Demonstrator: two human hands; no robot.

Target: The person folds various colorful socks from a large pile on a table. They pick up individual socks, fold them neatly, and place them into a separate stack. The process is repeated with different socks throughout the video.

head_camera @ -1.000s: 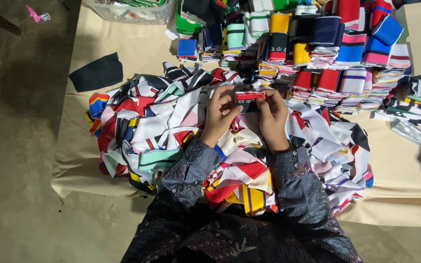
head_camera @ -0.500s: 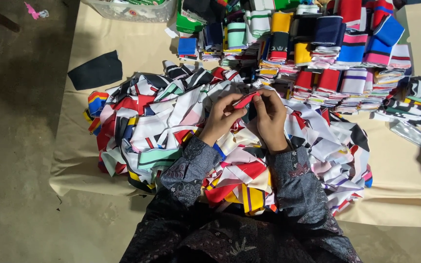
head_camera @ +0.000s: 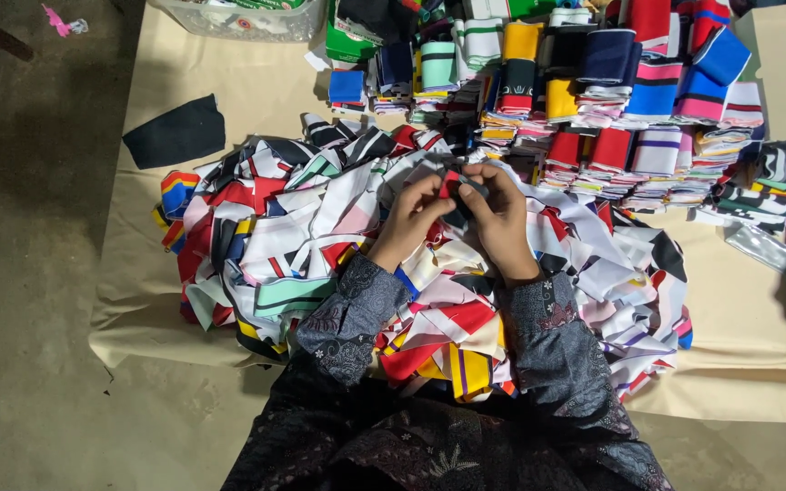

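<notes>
My left hand and my right hand meet over a big loose heap of printed fabric pieces in white, red, black and mint. Between the fingertips of both hands I pinch a small folded red and black fabric piece. Most of that piece is hidden by my fingers. Both forearms, in dark patterned sleeves, rest on the heap.
Rows of folded, stacked fabric bundles in many colours lie beyond the heap. A black cloth piece lies at the left on the tan paper sheet. A clear plastic tub stands at the far edge. Bare concrete floor lies left.
The red piece was held stretched out flat between my hands; now it is folded small and my hands have come close together.
</notes>
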